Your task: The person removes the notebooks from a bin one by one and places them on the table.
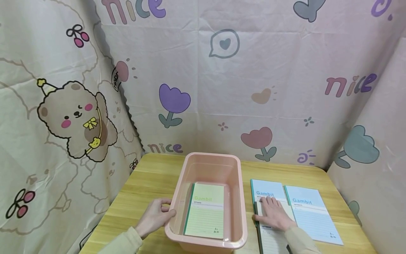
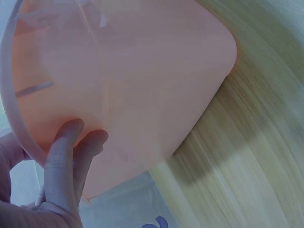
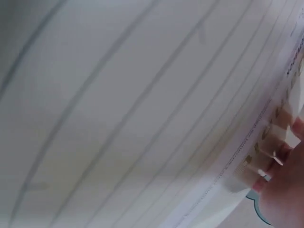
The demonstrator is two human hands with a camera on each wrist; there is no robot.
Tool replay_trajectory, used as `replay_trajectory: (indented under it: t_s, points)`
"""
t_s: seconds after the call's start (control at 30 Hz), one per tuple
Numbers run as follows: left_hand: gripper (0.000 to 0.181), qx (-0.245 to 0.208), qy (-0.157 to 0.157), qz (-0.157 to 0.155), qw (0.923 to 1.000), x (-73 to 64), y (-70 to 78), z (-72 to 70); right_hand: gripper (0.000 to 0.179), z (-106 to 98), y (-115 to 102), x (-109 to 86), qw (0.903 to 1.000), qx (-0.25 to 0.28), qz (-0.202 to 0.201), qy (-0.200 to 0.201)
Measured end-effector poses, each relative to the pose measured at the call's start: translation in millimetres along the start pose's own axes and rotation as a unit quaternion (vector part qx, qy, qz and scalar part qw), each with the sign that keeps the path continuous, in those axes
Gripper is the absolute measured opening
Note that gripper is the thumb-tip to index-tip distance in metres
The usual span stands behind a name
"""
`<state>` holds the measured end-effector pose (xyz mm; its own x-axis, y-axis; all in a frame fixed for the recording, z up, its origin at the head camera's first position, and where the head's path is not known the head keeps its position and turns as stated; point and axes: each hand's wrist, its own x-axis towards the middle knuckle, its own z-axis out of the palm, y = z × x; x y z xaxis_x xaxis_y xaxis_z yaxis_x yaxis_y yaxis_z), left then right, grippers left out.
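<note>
My left hand [image 1: 156,216] grips the near left rim of a pink plastic bin [image 1: 242,211]. In the left wrist view its fingers [image 2: 61,164] lie against the bin's outer wall, the thumb over the rim side. Inside the bin a green Gambit notebook [image 1: 206,211] lies flat, cover up. To the bin's right, my right hand [image 1: 275,213] rests with fingers spread on a pale, lined-cover notebook [image 1: 274,241] with a dark spine. That notebook overlaps a blue notebook [image 1: 268,187]; how many lie under the palm is hidden. The right wrist view shows fingertips touching the pale cover [image 3: 142,104].
Another blue Gambit notebook [image 1: 314,213] lies flat at the right of the wooden table [image 1: 158,173]. Patterned curtains [image 1: 203,88] hang behind the table and along both sides. A thin dark cord [image 1: 87,237] shows by the table's left edge.
</note>
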<state>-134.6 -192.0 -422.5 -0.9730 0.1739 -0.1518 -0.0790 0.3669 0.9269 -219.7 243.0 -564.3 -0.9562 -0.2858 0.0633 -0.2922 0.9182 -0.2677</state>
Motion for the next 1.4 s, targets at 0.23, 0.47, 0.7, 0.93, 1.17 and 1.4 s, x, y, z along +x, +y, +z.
replay_trajectory:
  t_s: [0.23,0.47,0.7,0.93,1.17,1.4]
  points:
    - [0.053,0.0,-0.002,-0.001,1.0,1.0,-0.4,-0.6,0.079,1.5,-0.8,-2.4,0.9989,0.0,-0.006,0.046]
    - [0.052,0.004,0.001,-0.003,1.0,1.1,-0.1,-0.5,0.09,-15.5,-10.4,-3.8,0.9994,0.004,0.025,0.024]
    - [0.051,0.0,-0.003,-0.005,1.0,0.4,0.6,-0.3,0.082,-33.8,-21.8,0.5,0.9976,0.023,0.023,0.061]
    - [0.051,0.002,-0.003,-0.006,1.0,0.5,0.8,0.0,0.085,-73.1,-48.2,2.9,0.9978,0.021,0.018,0.06]
    - [0.05,0.007,0.003,-0.012,0.9999,1.6,-0.4,0.8,0.077,-110.6,-71.5,9.4,0.9949,0.016,-0.018,0.098]
    - [0.047,0.008,0.002,-0.014,0.9999,3.0,-0.6,1.1,0.071,-146.4,-103.0,15.0,0.9965,0.012,-0.029,0.078]
